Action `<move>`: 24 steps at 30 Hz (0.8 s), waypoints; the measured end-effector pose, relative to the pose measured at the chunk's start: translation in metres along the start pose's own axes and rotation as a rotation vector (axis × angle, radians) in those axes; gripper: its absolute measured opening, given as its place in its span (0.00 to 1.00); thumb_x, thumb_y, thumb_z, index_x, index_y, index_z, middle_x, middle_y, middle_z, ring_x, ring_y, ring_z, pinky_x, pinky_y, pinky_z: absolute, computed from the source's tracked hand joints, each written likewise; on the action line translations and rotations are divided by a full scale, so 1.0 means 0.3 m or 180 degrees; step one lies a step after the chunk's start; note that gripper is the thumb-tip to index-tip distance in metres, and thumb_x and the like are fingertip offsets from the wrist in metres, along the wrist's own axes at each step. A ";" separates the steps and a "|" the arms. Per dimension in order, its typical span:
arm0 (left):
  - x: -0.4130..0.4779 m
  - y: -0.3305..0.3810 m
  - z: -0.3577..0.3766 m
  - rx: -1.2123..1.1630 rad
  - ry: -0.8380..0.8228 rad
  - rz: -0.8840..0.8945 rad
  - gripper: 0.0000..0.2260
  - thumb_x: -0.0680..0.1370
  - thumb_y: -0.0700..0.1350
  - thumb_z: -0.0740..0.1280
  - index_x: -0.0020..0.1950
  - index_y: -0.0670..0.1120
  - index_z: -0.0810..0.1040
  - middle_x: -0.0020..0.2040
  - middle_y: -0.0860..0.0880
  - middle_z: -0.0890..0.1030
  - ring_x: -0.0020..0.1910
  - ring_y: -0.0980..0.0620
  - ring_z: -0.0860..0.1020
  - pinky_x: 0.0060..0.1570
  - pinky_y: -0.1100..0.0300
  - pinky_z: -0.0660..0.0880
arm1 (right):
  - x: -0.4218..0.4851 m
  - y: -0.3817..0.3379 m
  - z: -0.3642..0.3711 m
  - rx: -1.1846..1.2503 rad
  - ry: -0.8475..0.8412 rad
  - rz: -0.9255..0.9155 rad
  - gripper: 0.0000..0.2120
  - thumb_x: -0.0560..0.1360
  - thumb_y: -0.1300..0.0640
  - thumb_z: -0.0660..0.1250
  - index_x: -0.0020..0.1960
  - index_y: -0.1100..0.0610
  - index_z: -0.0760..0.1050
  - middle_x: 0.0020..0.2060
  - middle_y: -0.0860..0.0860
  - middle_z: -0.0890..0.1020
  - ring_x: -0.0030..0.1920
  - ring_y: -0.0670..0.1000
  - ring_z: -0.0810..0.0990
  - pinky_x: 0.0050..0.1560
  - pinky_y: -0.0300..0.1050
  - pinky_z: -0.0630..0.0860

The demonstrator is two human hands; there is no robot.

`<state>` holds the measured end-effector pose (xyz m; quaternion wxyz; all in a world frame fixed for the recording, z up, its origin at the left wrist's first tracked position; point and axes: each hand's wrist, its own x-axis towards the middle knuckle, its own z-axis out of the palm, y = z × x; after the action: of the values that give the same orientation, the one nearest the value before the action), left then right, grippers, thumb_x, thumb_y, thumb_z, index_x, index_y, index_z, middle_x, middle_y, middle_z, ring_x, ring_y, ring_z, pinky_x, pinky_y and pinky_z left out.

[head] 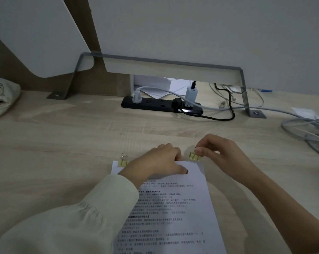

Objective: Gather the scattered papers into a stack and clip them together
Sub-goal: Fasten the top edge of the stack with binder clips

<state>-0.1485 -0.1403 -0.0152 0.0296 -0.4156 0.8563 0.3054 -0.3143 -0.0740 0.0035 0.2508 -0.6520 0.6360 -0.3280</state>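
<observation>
While my left hand (pixel 160 162) pressed flat on the top edge of the paper stack (pixel 173 208), thumb on the sheet and fingers curled over the far edge, holding nothing, my right hand (pixel 219 154) pinched the second binder clip (pixel 195 156) by its wire handles between thumb and fingertips.

Item, position: stack lay on the wooden desk (pixel 63 134) directly before me, edges squared. First binder clip (pixel 123 161) already sat on the top left corner, its loop standing past the edge. Second clip hung just beyond the top right corner, apart from the paper; whether its mouth was sprung open I could not tell.

Item, method, as I judged it: squeeze the handles fully, slide the mouth squarely over the corner until the spine met the edge, keep the left hand bearing down so no sheet crept, then release.

Item, materials: sheets white, thin, matte, densely printed in black. Clips pale gold, glossy, folded metal with silver wire loops. Desk a light, grained wood finish. Left sleeve (pixel 72 217) soft, cream, gathered at the cuff.
</observation>
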 end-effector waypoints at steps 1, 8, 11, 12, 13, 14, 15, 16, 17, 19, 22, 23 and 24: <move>-0.002 -0.003 0.001 -0.0150 0.0014 0.0012 0.15 0.75 0.55 0.64 0.56 0.48 0.74 0.55 0.49 0.75 0.55 0.49 0.73 0.55 0.54 0.71 | 0.006 -0.007 -0.002 -0.0028 -0.0056 -0.0062 0.03 0.73 0.59 0.68 0.41 0.56 0.78 0.36 0.48 0.83 0.40 0.44 0.80 0.40 0.29 0.73; -0.026 -0.006 -0.002 -0.0783 0.0203 0.0129 0.09 0.75 0.50 0.65 0.52 0.50 0.78 0.47 0.54 0.79 0.52 0.51 0.78 0.55 0.56 0.74 | 0.042 -0.017 -0.012 -0.0334 -0.0398 -0.0215 0.04 0.72 0.59 0.69 0.40 0.58 0.79 0.38 0.49 0.82 0.41 0.45 0.78 0.40 0.28 0.72; -0.036 -0.001 -0.007 -0.0732 0.0281 0.0242 0.07 0.76 0.49 0.65 0.51 0.49 0.78 0.42 0.57 0.77 0.51 0.52 0.78 0.53 0.60 0.71 | 0.054 -0.019 -0.027 -0.0269 -0.0531 -0.0113 0.04 0.72 0.59 0.69 0.40 0.58 0.79 0.38 0.51 0.83 0.39 0.45 0.79 0.40 0.30 0.73; -0.041 0.001 -0.009 -0.0703 0.0322 0.0284 0.07 0.76 0.49 0.65 0.51 0.49 0.78 0.40 0.59 0.76 0.50 0.53 0.78 0.52 0.61 0.69 | 0.059 -0.021 -0.033 -0.0215 -0.0608 -0.0060 0.04 0.72 0.58 0.69 0.40 0.58 0.79 0.38 0.51 0.83 0.38 0.44 0.80 0.40 0.30 0.73; -0.044 0.003 -0.011 -0.0679 0.0364 0.0325 0.07 0.75 0.49 0.65 0.51 0.49 0.78 0.38 0.60 0.75 0.49 0.54 0.77 0.51 0.62 0.67 | 0.066 -0.024 -0.040 -0.0155 -0.0700 -0.0004 0.04 0.72 0.58 0.69 0.40 0.58 0.79 0.37 0.51 0.83 0.38 0.44 0.81 0.40 0.29 0.74; -0.048 0.005 -0.014 -0.0653 0.0396 0.0363 0.07 0.75 0.49 0.66 0.51 0.49 0.78 0.37 0.61 0.74 0.47 0.55 0.77 0.50 0.63 0.65 | 0.073 -0.027 -0.046 -0.0096 -0.0804 0.0050 0.04 0.72 0.58 0.69 0.39 0.57 0.79 0.36 0.50 0.83 0.37 0.43 0.81 0.40 0.29 0.74; -0.051 0.007 -0.016 -0.0627 0.0422 0.0396 0.06 0.75 0.49 0.66 0.50 0.49 0.78 0.36 0.61 0.74 0.46 0.56 0.76 0.50 0.63 0.64 | 0.080 -0.030 -0.052 -0.0043 -0.0909 0.0098 0.04 0.72 0.58 0.69 0.39 0.57 0.79 0.35 0.50 0.83 0.36 0.42 0.81 0.40 0.29 0.74; -0.054 0.010 -0.019 -0.0601 0.0449 0.0426 0.06 0.75 0.49 0.66 0.50 0.49 0.78 0.36 0.61 0.74 0.45 0.57 0.75 0.51 0.63 0.63 | 0.089 -0.032 -0.058 0.0000 -0.1010 0.0143 0.05 0.72 0.58 0.69 0.39 0.57 0.79 0.35 0.49 0.83 0.35 0.41 0.80 0.40 0.30 0.74; -0.057 0.012 -0.020 -0.0583 0.0472 0.0451 0.06 0.75 0.49 0.66 0.50 0.50 0.78 0.36 0.62 0.74 0.44 0.58 0.74 0.51 0.63 0.63 | 0.096 -0.036 -0.063 0.0024 -0.1100 0.0181 0.05 0.73 0.58 0.69 0.39 0.57 0.78 0.34 0.48 0.82 0.35 0.41 0.79 0.40 0.31 0.74; -0.062 0.014 -0.023 -0.0595 0.0501 0.0488 0.05 0.75 0.49 0.66 0.49 0.50 0.78 0.36 0.61 0.74 0.44 0.59 0.74 0.51 0.64 0.62 | 0.111 -0.040 -0.072 0.0009 -0.1263 0.0226 0.05 0.73 0.58 0.68 0.38 0.56 0.78 0.33 0.47 0.82 0.35 0.41 0.79 0.40 0.32 0.75; -0.065 0.011 -0.024 -0.0650 0.0557 0.0494 0.06 0.75 0.48 0.66 0.49 0.49 0.79 0.37 0.60 0.75 0.44 0.58 0.75 0.51 0.64 0.61 | 0.122 -0.042 -0.076 -0.0079 -0.1501 0.0278 0.05 0.73 0.57 0.68 0.39 0.57 0.79 0.34 0.48 0.82 0.36 0.42 0.79 0.41 0.32 0.75; -0.065 0.011 -0.025 -0.0651 0.0573 0.0484 0.06 0.75 0.48 0.66 0.49 0.49 0.79 0.36 0.61 0.75 0.44 0.58 0.75 0.51 0.64 0.61 | 0.123 -0.041 -0.076 -0.0119 -0.1542 0.0292 0.05 0.73 0.57 0.68 0.39 0.56 0.79 0.35 0.48 0.82 0.36 0.41 0.79 0.41 0.32 0.75; -0.065 0.010 -0.025 -0.0652 0.0578 0.0476 0.06 0.75 0.48 0.66 0.49 0.50 0.79 0.36 0.61 0.75 0.44 0.58 0.75 0.51 0.64 0.62 | 0.123 -0.039 -0.076 -0.0139 -0.1558 0.0304 0.05 0.74 0.57 0.67 0.40 0.56 0.79 0.35 0.47 0.82 0.36 0.41 0.79 0.41 0.31 0.75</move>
<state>-0.1364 -0.1296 -0.0016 -0.1133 -0.3774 0.8483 0.3537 -0.3243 -0.1078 0.0312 0.3984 -0.6865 0.5933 -0.1342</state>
